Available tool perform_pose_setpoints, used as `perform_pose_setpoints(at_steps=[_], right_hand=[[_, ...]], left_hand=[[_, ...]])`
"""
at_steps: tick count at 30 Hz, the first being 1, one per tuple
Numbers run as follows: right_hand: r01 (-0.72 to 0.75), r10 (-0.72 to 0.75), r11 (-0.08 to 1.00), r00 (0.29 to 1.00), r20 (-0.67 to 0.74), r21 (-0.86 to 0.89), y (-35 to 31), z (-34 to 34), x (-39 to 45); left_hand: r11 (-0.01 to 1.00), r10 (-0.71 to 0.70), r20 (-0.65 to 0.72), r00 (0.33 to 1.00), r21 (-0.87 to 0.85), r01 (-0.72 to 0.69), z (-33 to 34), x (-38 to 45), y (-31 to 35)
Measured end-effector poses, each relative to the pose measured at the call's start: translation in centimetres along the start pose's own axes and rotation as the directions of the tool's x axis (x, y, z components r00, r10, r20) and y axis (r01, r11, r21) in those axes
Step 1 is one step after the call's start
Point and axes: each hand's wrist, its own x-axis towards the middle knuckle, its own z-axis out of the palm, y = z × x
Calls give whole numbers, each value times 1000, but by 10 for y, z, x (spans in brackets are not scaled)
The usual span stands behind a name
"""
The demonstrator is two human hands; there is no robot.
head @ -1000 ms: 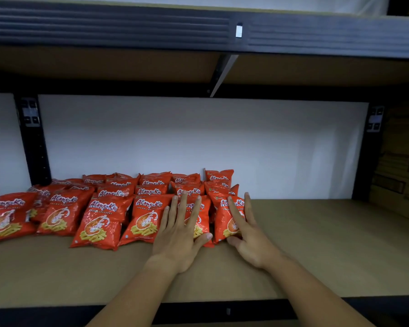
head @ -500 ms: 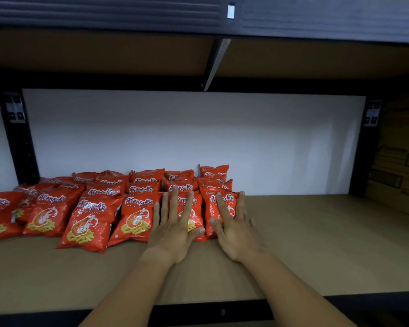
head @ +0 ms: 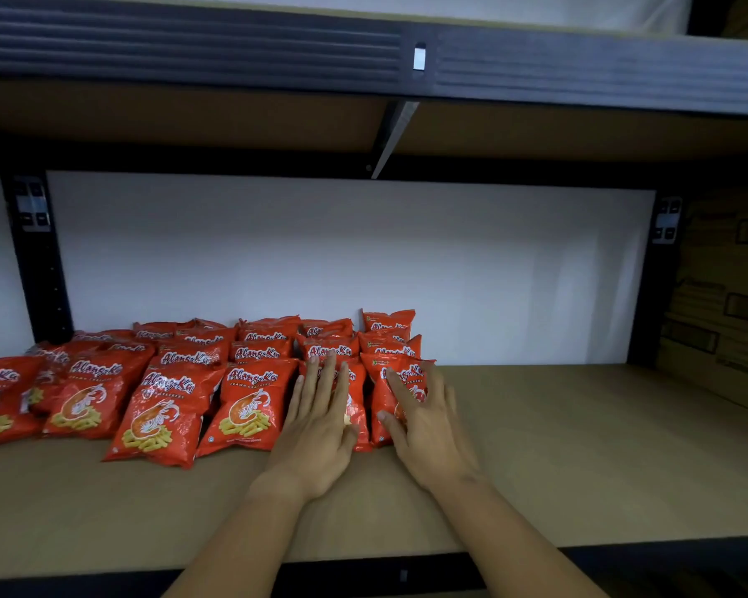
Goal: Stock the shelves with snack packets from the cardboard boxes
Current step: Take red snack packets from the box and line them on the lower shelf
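Several red prawn-cracker snack packets (head: 165, 407) lie in overlapping rows on the left half of a wooden shelf board (head: 579, 446). My left hand (head: 320, 429) lies flat with straight fingers on a front-row packet (head: 357, 420). My right hand (head: 424, 429) rests with spread fingers on the rightmost front packet (head: 400, 377), pressing it from the right side. Neither hand grips anything. No cardboard box of packets is in my hands.
The shelf's right half is bare wood up to a black upright (head: 661, 274). A white wall (head: 363, 252) backs the shelf. The upper shelf's black beam (head: 363, 49) hangs overhead. Stacked cardboard boxes (head: 726, 304) stand at the far right. Another black upright (head: 35, 261) stands at the left.
Both hands stayed flat on the two rightmost front packets. The right hand slid a little further onto its packet and pushed it leftwards against the row. The view shifted slightly.
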Motion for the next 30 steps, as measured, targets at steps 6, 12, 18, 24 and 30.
perform_pose_setpoints(at_steps=[6,12,18,24,30], right_hand=[[-20,9,998,983,183,55,6,13,3],[-66,44,995,962,268,72,5,11,1],[-41,34,999,970,241,26,-1,-10,-15],[-48,26,992,983,184,120,-2,-49,-60],[-35,31,998,997,67,54,11,-103,-134]], left_hand=[[999,-39,64,997,21,38,6,4,-3],[997,-49,14,999,65,48,8,5,-2],[998,-59,-78,995,23,61,-6,-11,6],[984,-70,-133,989,-174,46,-24,-47,37],[912,3,-248,969,-397,-105,-44,-96,103]])
